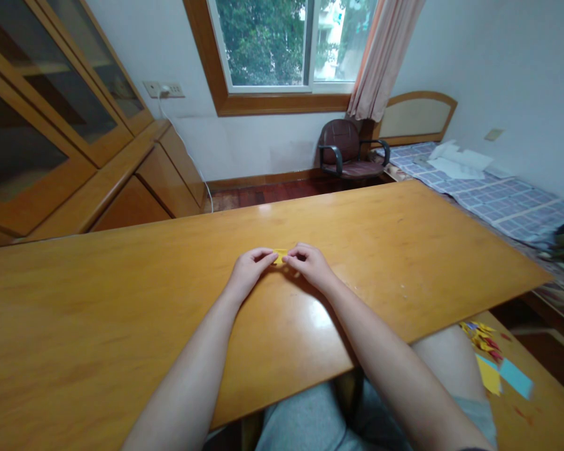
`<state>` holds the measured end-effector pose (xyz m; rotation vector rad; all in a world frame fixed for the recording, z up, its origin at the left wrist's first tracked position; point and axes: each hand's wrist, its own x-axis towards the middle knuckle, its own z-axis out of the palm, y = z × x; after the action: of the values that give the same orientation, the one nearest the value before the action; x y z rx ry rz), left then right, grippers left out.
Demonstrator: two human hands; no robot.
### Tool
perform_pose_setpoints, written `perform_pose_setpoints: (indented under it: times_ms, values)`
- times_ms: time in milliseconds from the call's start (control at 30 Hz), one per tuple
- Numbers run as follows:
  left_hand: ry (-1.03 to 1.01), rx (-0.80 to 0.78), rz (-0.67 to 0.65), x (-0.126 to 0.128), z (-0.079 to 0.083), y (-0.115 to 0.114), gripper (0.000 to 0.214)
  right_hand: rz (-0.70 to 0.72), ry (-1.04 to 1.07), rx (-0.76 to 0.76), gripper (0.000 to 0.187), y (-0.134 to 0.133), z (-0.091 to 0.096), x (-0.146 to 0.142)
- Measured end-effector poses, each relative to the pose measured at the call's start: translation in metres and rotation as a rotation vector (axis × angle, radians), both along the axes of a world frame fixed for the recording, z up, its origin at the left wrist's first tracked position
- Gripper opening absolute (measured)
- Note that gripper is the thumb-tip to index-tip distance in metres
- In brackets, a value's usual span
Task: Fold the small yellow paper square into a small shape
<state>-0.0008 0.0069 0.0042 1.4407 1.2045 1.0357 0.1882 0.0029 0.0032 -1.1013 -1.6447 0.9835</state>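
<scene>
A small yellow piece of paper (280, 255) is held just over the wooden table (122, 300), near the middle of the view. My left hand (252, 268) pinches its left end between thumb and fingers. At the right end, my right hand (310, 263) grips it the same way. Both hands are closed, with the fingertips a short gap apart. The fingers cover the paper's ends, and its exact folded shape is too small to make out.
On a lower wooden surface at right lie a pile of yellow and red paper scraps (482, 338), a yellow sheet (489, 376) and a light blue sheet (517, 378). An armchair (345, 147) and a bed (507, 194) stand beyond the table. A glass-door cabinet (89, 163) is at left.
</scene>
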Motion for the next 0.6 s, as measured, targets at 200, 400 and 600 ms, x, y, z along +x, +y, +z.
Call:
perform_pose_setpoints:
  times_ms: [200, 400, 600]
  values:
    - [0.061, -0.007, -0.047, -0.0005, 0.0004, -0.0012, 0.029, -0.019, -0.003, 0.021, 0.016, 0.0013, -0.0009, 0.0015]
    - [0.075, -0.002, -0.056, -0.0010, -0.0013, -0.0022, 0.033, -0.055, 0.025, 0.027, 0.016, 0.0024, -0.0041, 0.0011]
    - [0.042, 0.009, -0.057, -0.0005, -0.0062, -0.0027, 0.033, -0.046, 0.014, 0.025, 0.016, 0.0032, -0.0049, 0.0002]
